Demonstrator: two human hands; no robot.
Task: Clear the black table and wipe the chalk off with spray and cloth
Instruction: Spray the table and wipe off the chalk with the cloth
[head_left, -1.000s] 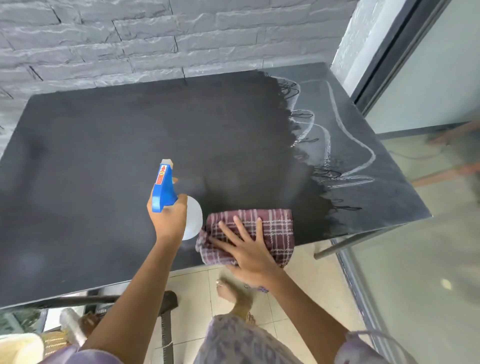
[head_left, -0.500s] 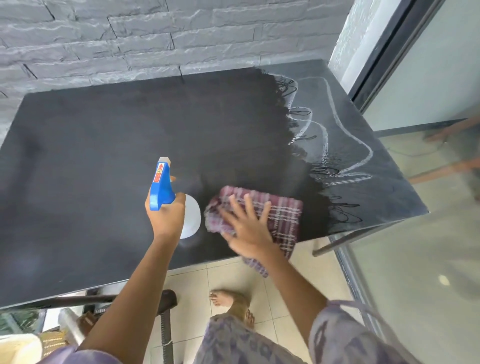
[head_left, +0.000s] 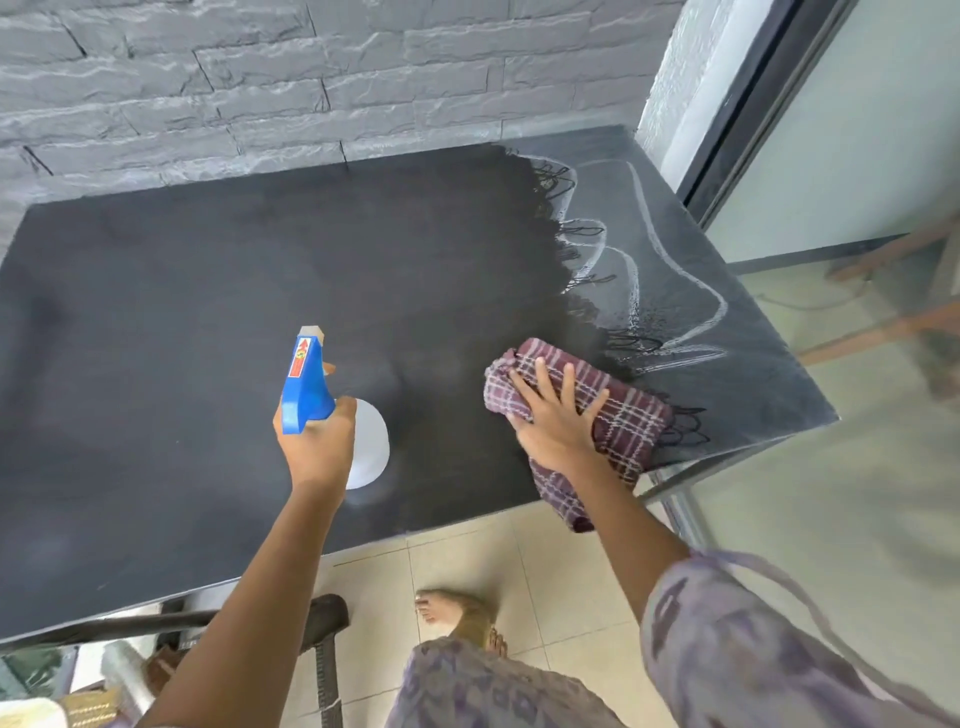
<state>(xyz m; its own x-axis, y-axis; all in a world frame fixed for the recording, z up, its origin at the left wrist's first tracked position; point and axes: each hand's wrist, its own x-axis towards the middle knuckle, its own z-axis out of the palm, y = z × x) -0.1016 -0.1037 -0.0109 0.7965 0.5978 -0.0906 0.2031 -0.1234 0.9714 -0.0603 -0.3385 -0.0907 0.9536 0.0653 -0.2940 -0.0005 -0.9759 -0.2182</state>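
Fingers (head_left: 543, 376) of the right hand (head_left: 558, 423) lie straight and spread apart, pressing flat on the folded maroon-and-white plaid cloth (head_left: 631, 423). The cloth sits on the black matte surface (head_left: 208, 312) at lower right of centre, and one end hangs over the near edge. The white chalk strokes (head_left: 675, 270) lie up and to the right of those fingers, starting just beside the cloth's far edge. We count at least two long curving strokes plus shorter ones. They form a greyer band whose long axis runs along the surface's right edge, from the upper right corner down toward the cloth. The wiped area to the left of the band looks darker.

The left hand (head_left: 317, 449) has its fingers clamped round the neck of a white plastic spray bottle (head_left: 306, 387) with a blue trigger head, held over the middle of the frame and well apart from the chalk. We judge the right hand much the nearer, so the next stroke would push the cloth up and rightward along that band.

We count one cloth, one spray bottle and two hands. Beyond are a grey brick wall (head_left: 260, 78) at the top, beige floor tiles (head_left: 467, 561) below and a glass door (head_left: 857, 156) on the right.
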